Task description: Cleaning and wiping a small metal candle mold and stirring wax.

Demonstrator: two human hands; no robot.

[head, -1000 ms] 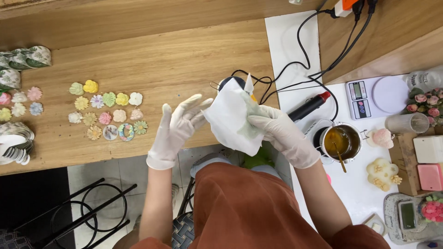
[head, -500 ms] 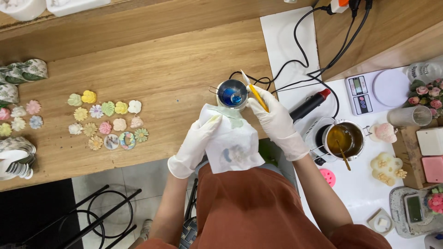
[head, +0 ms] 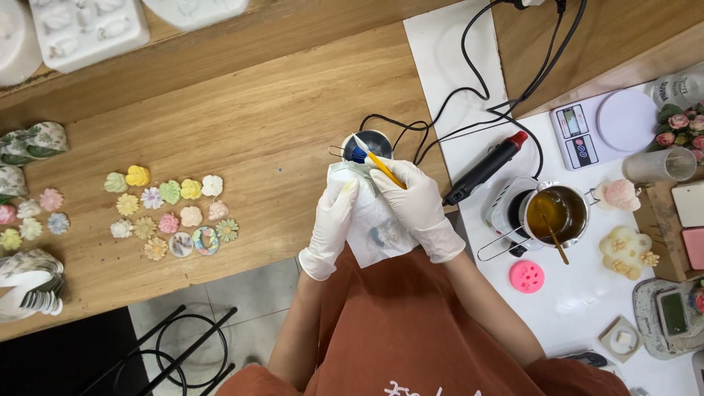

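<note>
Wooden table, white mat at right. Both gloved: left hand closed on white paper towel, right hand pinching yellow stick against towel. Towel soft, light, probably tears when wet; best gripped by bunched edge. Small blue cup just beyond fingertips. Black cables, heat gun, wax pot crowd right of fingers; wax flowers well left.

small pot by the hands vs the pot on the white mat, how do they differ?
The small pot holds blue liquid; the larger pot holds amber liquid. The small pot stands on bare wood, the larger pot on a white warmer. A yellow-handled brush in the right hand dips into the small pot. Both are metal, with wire handles.
</note>
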